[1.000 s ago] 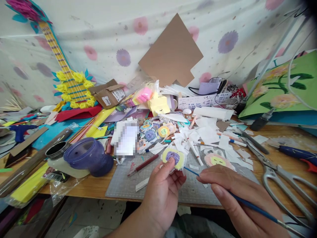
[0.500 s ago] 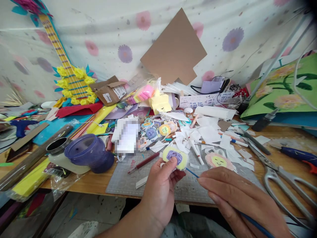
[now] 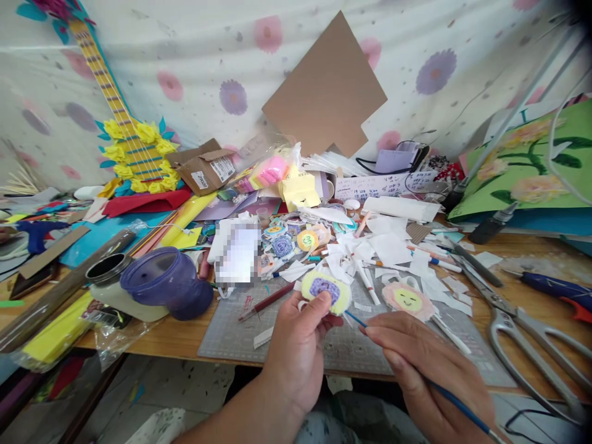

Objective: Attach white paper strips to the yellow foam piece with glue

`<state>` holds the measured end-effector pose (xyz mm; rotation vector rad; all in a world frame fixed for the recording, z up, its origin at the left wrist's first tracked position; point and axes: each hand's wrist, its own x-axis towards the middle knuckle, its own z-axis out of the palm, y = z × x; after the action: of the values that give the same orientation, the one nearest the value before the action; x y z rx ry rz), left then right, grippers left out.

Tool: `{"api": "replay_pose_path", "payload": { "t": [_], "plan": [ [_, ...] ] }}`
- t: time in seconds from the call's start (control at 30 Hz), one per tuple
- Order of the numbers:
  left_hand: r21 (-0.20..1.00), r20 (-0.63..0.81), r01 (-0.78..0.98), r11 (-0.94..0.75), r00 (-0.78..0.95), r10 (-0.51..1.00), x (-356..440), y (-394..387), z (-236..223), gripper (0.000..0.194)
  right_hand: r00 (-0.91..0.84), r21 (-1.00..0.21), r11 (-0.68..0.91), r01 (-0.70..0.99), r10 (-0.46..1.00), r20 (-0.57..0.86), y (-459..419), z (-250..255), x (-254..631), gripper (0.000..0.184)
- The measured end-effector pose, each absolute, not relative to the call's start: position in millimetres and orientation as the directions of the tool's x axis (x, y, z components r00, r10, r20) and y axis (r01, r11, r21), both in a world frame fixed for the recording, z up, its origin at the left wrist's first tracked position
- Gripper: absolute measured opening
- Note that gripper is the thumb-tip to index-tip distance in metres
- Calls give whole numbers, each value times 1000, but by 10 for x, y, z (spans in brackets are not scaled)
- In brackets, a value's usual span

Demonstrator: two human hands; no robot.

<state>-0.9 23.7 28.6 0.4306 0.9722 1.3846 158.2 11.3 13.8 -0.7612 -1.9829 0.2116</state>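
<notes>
My left hand (image 3: 303, 345) pinches a small rounded patch (image 3: 326, 290), pale yellow with a purple middle, thumb on top and fingers beneath. My right hand (image 3: 430, 364) is closed around a thin blue stick (image 3: 457, 401) that looks like a slim brush or hook. Its narrow front end meets or nearly meets the patch's lower right edge; actual contact is unclear. Below both hands lies a grey cutting mat (image 3: 222, 339). On it, to the right, sits a pink patch with a yellow smiling face (image 3: 407, 300).
Large scissors (image 3: 518, 320) lie at the right beside a blue-handled tool (image 3: 555, 287). Paper scraps (image 3: 391, 250), markers and several other patches (image 3: 283, 246) crowd the middle. Left stand a purple jar (image 3: 157, 277) and a dark-mouthed jar (image 3: 108, 277) near the table edge.
My right hand has shifted a little left, bringing more of the blue stick's shaft and a white marker by the pink patch into view. The left hand keeps its pinch.
</notes>
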Motion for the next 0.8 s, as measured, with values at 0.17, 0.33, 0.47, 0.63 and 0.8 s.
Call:
{"api": "replay_pose_path", "payload": {
  "t": [0.17,0.33,0.47,0.63,0.8],
  "plan": [
    [771,-310,-611,181,-111,944,-15,236,294,28,-293,-418,809,414,553,780,117,140,1518,27],
    [779,-301,-599,189,-92,949,-34,234,304,30,-286,-509,785,354,609,740,137,100,1564,27],
    [813,-248,-547,199,-17,969,-82,245,310,28,-172,-805,586,95,806,567,137,-10,1613,24],
    [828,-222,-502,251,119,968,-113,235,297,28,-91,-900,404,-164,902,421,110,-104,1645,17],
    [815,-233,-503,289,172,957,-115,223,283,28,-122,-893,415,-172,891,437,115,-109,1680,18]
  ]
}}
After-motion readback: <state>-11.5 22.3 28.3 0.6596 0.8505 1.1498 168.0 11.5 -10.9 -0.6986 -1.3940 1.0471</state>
